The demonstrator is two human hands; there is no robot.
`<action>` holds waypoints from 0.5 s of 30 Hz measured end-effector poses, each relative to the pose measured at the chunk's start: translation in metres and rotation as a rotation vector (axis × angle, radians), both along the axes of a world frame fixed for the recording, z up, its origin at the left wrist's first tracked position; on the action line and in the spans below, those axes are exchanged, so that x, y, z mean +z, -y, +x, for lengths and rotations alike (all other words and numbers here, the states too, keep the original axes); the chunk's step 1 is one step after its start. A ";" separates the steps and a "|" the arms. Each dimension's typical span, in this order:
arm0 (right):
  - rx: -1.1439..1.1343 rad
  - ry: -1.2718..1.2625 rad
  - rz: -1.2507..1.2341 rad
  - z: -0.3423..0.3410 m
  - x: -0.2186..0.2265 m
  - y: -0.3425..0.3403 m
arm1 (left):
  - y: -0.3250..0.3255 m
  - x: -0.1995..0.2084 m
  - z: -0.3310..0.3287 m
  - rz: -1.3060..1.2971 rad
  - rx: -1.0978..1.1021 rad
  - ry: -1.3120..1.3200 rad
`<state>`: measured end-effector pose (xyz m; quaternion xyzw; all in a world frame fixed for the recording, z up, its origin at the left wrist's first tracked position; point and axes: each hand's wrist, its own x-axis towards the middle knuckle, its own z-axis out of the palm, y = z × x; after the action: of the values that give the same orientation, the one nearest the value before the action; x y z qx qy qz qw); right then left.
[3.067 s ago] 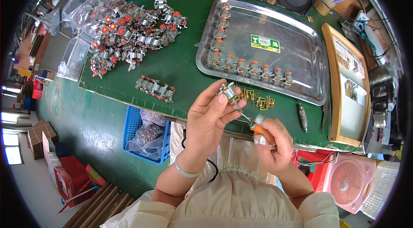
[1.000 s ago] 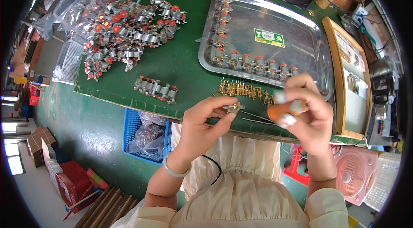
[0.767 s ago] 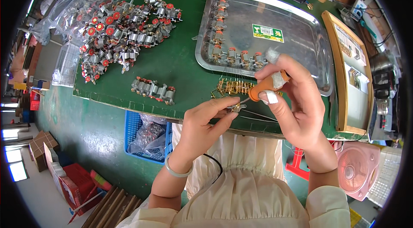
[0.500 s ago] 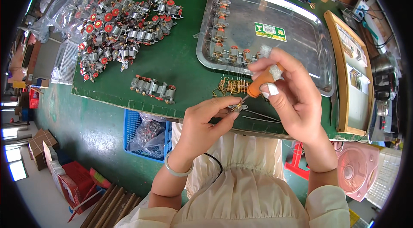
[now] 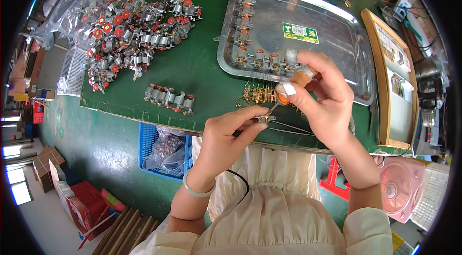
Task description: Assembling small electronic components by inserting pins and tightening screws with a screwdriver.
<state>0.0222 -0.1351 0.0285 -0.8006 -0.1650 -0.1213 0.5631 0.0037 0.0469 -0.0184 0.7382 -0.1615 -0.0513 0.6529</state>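
Note:
My left hand (image 5: 230,134) pinches a small silver metal part (image 5: 266,118) between thumb and fingertips, just over the near edge of the green table. Its inner side is hidden by the fingers. With taped fingertips, my right hand (image 5: 328,101) is closed around the orange handle of a screwdriver (image 5: 284,96). The thin shaft slants down to the left and its tip meets the held part. Just behind lies a cluster of brass-coloured pieces (image 5: 262,94) with thin wires. Tweezers-like metal prongs (image 5: 293,130) rest beside the part.
A steel tray (image 5: 269,29) holds small motor-like assemblies along its left and near edges. A big heap of similar assemblies (image 5: 130,38) spills from a plastic bag at the left, with a short row (image 5: 169,99) nearer me. A wooden-framed box (image 5: 392,82) stands at the right.
My right hand has shifted slightly left, and its fingers have moved around the screwdriver handle. The left hand and the part have stayed nearly in place.

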 end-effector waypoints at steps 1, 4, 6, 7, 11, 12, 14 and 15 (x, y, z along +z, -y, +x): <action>-0.001 0.009 0.005 -0.001 -0.001 0.000 | 0.000 0.000 0.000 0.001 -0.001 0.000; 0.065 -0.176 0.258 0.001 0.005 -0.003 | -0.001 -0.001 0.000 -0.015 -0.007 -0.016; 0.183 -0.202 0.401 0.009 0.001 0.001 | -0.002 -0.001 -0.002 0.034 0.000 0.000; 0.294 -0.215 0.420 0.012 0.005 0.005 | -0.001 -0.001 -0.001 0.032 -0.005 0.000; 0.149 -0.071 0.254 0.008 0.000 -0.004 | 0.001 -0.002 0.000 -0.007 0.020 -0.033; -0.034 0.060 0.075 0.006 -0.002 -0.005 | 0.001 -0.001 0.000 -0.005 0.021 -0.021; -0.042 0.132 -0.042 0.006 -0.003 -0.003 | 0.002 -0.001 0.000 -0.019 0.016 -0.017; -0.016 0.065 0.066 0.005 0.001 -0.005 | 0.003 -0.001 0.000 -0.033 0.012 -0.012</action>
<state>0.0277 -0.1299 0.0294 -0.7784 -0.1728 -0.1571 0.5827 0.0041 0.0442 -0.0198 0.7280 -0.1538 -0.0491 0.6663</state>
